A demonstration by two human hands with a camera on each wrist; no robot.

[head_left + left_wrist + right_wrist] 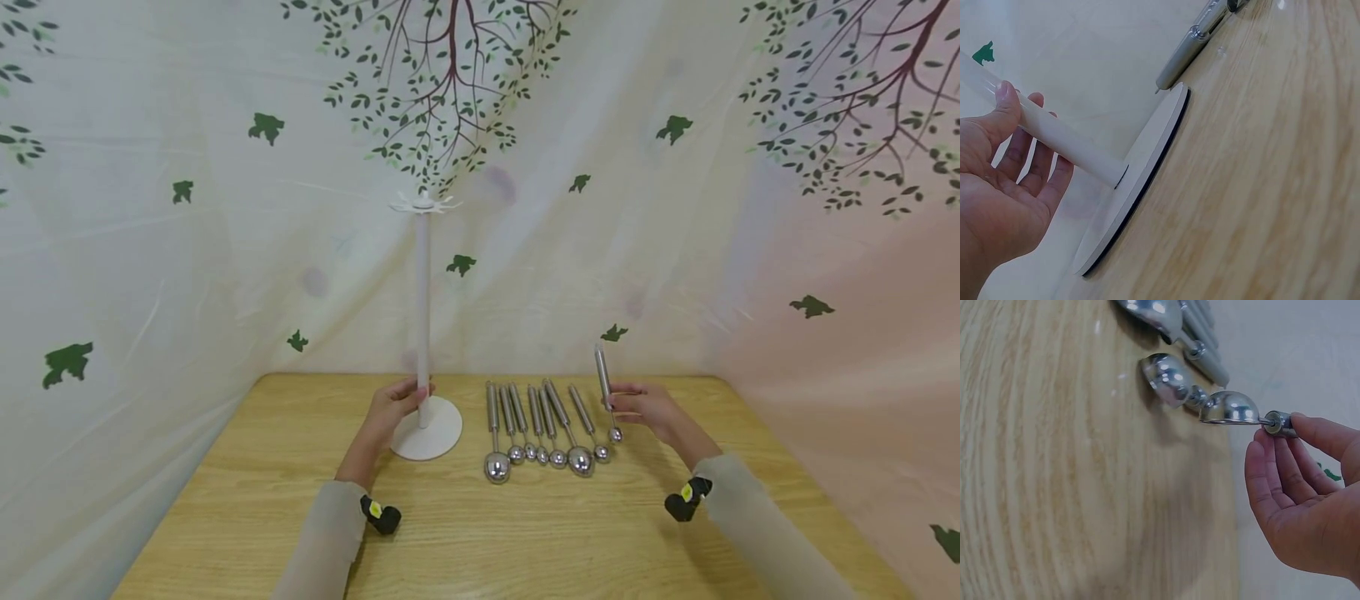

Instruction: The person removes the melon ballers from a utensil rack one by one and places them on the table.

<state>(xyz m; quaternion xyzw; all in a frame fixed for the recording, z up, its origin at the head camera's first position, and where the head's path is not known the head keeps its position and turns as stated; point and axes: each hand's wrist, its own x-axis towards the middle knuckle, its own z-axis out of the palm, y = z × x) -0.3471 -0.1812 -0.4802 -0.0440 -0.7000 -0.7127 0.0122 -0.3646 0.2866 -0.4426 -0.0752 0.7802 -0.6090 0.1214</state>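
Observation:
A white stand has a round base [444,438], an upright pole [422,308] and a ring of hooks [426,205] on top. My left hand [390,409] grips the pole low down, just above the base, thumb on one side and fingers around the other. On the right, my right hand [647,410] pinches a metal scoop [602,373] by its thick handle, holding it nearly upright with the bowl downward. The right wrist view shows that rounded bowl [1232,407] beside another scoop [1169,380] lying on the table.
Several metal scoops [556,430] of different sizes lie in a row on the wooden table [480,542], handles toward the back, bowls toward the front. Behind the table hangs a pale curtain [525,300] printed with leaves and branches.

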